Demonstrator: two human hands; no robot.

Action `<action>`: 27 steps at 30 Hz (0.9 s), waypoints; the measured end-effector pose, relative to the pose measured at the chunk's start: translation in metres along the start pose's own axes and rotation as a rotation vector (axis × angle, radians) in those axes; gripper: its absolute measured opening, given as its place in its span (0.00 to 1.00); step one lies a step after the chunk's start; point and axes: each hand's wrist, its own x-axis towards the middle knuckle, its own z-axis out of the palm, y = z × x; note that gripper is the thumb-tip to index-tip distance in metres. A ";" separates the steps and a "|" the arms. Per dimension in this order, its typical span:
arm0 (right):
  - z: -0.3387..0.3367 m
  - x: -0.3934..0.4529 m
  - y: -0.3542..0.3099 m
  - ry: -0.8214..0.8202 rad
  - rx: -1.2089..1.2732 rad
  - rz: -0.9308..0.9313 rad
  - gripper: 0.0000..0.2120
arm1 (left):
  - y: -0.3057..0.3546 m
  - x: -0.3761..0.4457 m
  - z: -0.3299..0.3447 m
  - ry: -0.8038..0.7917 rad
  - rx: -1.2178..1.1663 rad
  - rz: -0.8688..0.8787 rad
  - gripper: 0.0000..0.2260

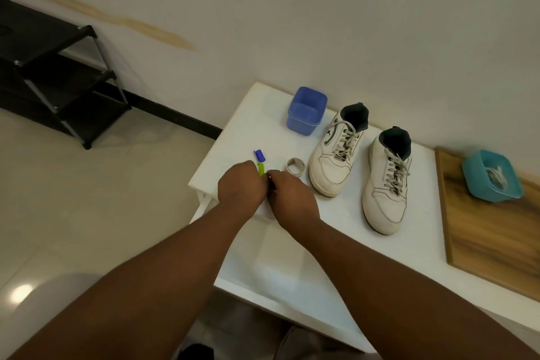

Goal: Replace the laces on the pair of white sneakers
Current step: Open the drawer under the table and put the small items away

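Two white sneakers stand laced with grey laces on the white table (336, 231), the left sneaker (336, 155) beside the right sneaker (387, 181). My left hand (241, 187) and my right hand (290, 199) meet near the table's left front corner. My left hand holds a small green and blue tool (260, 163) that sticks out above the knuckles. My right hand's fingers are curled at the same spot, and what they hold is hidden. A rolled grey lace (296, 166) lies just left of the left sneaker.
A dark blue square tub (306, 111) sits at the back of the table. A teal tray (492, 177) with pale laces rests on a wooden board (482, 228) at the right. A black shoe rack (52, 73) stands on the floor at left.
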 end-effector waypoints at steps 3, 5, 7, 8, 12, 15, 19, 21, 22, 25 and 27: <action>0.014 -0.001 0.004 0.005 0.044 0.009 0.06 | -0.004 -0.004 0.002 0.015 0.028 0.014 0.18; 0.017 -0.007 0.004 0.026 0.075 0.039 0.07 | -0.003 -0.008 -0.002 -0.011 0.031 0.011 0.18; 0.014 -0.018 0.004 0.047 0.166 0.111 0.08 | -0.003 -0.015 -0.011 -0.055 -0.003 0.006 0.16; 0.011 -0.027 0.005 0.064 0.230 0.144 0.07 | -0.004 -0.021 -0.017 -0.085 -0.008 0.008 0.15; 0.004 -0.080 0.023 -0.037 0.351 0.127 0.03 | 0.004 -0.049 -0.047 -0.547 -0.014 0.062 0.10; 0.010 -0.114 0.041 -0.236 0.282 0.121 0.07 | 0.010 -0.072 -0.049 -0.806 0.035 0.089 0.08; 0.038 -0.120 0.073 -0.368 0.200 0.266 0.05 | 0.014 -0.077 0.002 -0.871 0.345 0.207 0.11; 0.057 -0.114 0.088 -0.380 0.212 0.340 0.03 | 0.019 -0.069 0.027 -0.869 0.461 0.274 0.15; 0.068 -0.112 0.094 -0.381 0.216 0.366 0.04 | 0.020 -0.065 0.040 -0.891 0.498 0.290 0.17; 0.106 -0.108 0.111 -0.408 0.214 0.473 0.09 | 0.015 -0.052 0.080 -0.925 0.519 0.268 0.19; 0.125 -0.108 0.118 -0.445 0.214 0.517 0.10 | 0.007 -0.047 0.104 -0.965 0.526 0.202 0.16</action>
